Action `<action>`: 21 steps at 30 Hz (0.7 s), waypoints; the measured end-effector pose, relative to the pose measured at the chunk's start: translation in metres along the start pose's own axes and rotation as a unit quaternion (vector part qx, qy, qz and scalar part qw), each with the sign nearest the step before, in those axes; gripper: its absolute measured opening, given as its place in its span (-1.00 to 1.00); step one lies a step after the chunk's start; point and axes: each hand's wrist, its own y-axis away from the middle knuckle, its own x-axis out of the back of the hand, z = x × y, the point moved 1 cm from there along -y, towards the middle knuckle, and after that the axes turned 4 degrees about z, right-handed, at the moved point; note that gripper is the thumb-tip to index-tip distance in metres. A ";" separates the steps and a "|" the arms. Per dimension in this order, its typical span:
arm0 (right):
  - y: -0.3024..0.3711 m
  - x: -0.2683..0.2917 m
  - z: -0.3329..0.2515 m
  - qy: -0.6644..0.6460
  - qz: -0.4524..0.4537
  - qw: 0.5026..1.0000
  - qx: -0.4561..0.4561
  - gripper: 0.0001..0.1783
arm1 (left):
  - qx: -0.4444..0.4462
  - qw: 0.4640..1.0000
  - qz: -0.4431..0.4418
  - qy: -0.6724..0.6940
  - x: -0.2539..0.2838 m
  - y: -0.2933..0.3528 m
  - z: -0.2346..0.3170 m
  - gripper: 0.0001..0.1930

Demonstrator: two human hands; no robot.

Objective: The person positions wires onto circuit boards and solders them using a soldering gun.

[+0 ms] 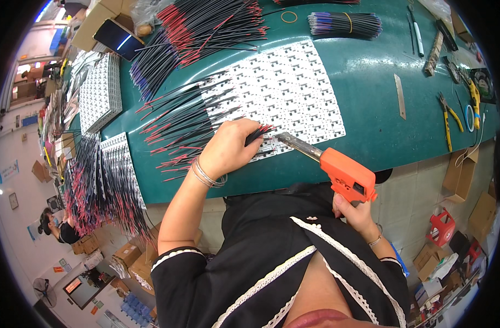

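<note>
My left hand [231,146] is closed around a small bunch of black wires [257,134] with red tips, just over the near edge of a white circuit board panel [296,82]. In my right hand [354,212] is an orange soldering gun [345,170], gripped by its handle. Its metal nozzle points left, and the tip is right beside the wire ends. Whether the tip touches the panel I cannot tell. Rows of black wires with red ends [179,128] stick out leftward from the panel's left part.
Loose black-and-red wires [217,27] lie at the back, near a banded wire bundle [345,25]. Stacked white panels [101,90] and a wired panel pile [105,186] stand left, by a phone [117,39]. A blade [399,97] and yellow-handled pliers [450,117] lie right.
</note>
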 end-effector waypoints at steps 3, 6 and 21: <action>-0.001 -0.001 0.000 0.007 -0.004 1.000 0.001 -0.74 | 0.001 1.000 -0.003 -0.006 0.000 0.000 0.001 -0.87; -0.002 -0.002 -0.001 0.013 -0.008 1.000 -0.009 -0.75 | 0.002 1.000 -0.002 -0.009 -0.001 0.001 0.000 -0.87; -0.001 0.002 0.003 -0.029 0.007 1.000 -0.002 -0.69 | -0.008 1.000 0.006 -0.010 -0.002 0.000 0.000 -0.88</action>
